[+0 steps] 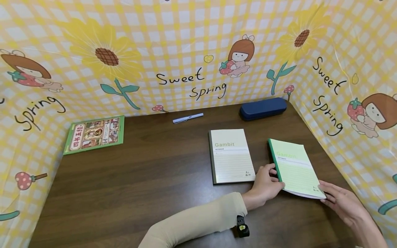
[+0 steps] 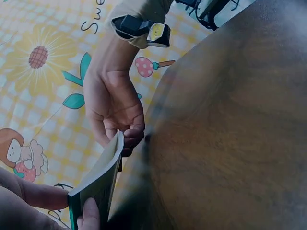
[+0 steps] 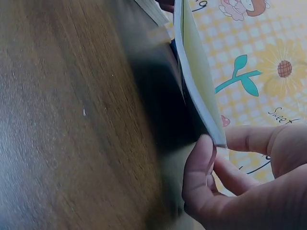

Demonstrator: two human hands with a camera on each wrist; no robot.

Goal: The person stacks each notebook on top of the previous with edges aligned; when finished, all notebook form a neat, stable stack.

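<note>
A pale green notebook [image 1: 296, 168] with a dark green spine is held between both hands at the right of the table in the head view. My left hand [image 1: 263, 182] grips its spine side near the lower left corner. The lower right corner is pinched by my right hand [image 1: 344, 201]. In the right wrist view, thumb and fingers close on the corner of the notebook [image 3: 199, 100], which stands off the tabletop. The left wrist view shows the notebook's [image 2: 103, 177] page edge, slightly bowed, with a hand at either end. A cream notebook [image 1: 232, 156] lies flat just left of my left hand.
Toward the back of the brown table [image 1: 139, 186] lie a light blue pen [image 1: 187, 118] and a navy case [image 1: 263, 108]. A green-bordered picture book [image 1: 94, 134] is at the far left. Yellow checked cloth [image 1: 173, 41] walls the back and sides.
</note>
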